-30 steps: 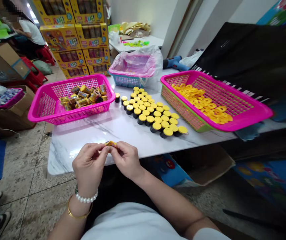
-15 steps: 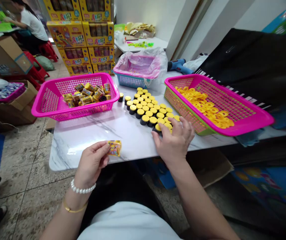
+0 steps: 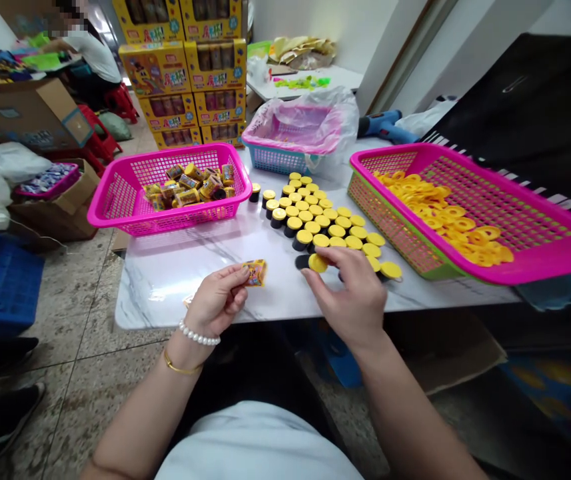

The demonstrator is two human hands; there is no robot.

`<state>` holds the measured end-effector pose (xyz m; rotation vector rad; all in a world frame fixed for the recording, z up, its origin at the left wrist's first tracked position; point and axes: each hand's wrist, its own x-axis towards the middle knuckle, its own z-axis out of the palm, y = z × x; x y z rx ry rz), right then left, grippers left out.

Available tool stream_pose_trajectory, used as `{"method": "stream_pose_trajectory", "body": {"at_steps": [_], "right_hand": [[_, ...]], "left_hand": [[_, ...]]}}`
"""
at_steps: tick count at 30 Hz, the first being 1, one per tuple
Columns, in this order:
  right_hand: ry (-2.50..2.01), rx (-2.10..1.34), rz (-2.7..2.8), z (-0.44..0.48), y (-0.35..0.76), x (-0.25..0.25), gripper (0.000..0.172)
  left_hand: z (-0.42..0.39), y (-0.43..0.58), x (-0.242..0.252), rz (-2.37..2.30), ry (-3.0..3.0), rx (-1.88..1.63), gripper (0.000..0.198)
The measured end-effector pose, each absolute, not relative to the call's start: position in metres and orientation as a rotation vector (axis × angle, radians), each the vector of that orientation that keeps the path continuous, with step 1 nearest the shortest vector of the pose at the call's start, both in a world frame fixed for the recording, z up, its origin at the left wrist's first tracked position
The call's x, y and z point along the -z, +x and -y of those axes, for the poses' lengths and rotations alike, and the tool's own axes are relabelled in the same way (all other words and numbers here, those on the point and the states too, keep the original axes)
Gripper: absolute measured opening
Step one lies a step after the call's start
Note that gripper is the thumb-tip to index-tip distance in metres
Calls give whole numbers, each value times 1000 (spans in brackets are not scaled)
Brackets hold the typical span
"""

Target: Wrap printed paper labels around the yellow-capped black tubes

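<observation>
My left hand pinches a small printed yellow wrapper between thumb and fingers, over the front of the marbled table. In my right hand a small black container with a yellow lid is gripped, tipped on its side with its dark end facing left. Beyond that hand stand rows of upright yellow-lidded containers. A pink basket at the left holds several containers in printed wrappers.
At right, a pink basket in a green one holds yellow rings. A plastic-lined basket and a blue power tool sit behind. Stacked yellow boxes rise at the back; another person sits far left.
My right hand has lifted one yellow-lidded container from the near end of the rows and tipped it sideways. My left hand still holds the wrapper. The camera view has shifted.
</observation>
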<state>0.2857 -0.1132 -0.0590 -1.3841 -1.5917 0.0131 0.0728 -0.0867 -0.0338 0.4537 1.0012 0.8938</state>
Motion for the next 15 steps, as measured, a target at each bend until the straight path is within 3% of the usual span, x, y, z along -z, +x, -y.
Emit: {"method": "stream_pose_trajectory", "body": {"at_steps": [4,7,15], "right_hand": [[-1057,-781,1173,119,263,41,33],[-996,-1098,973,115,249,45,34],[-1123,-1066,976,113,242,53,31]], "left_hand": [[84,78,33,-938,382,-880,19],[82,80,32,-877,308,-860,14],[83,75,32,-827,268,-854,16]]}}
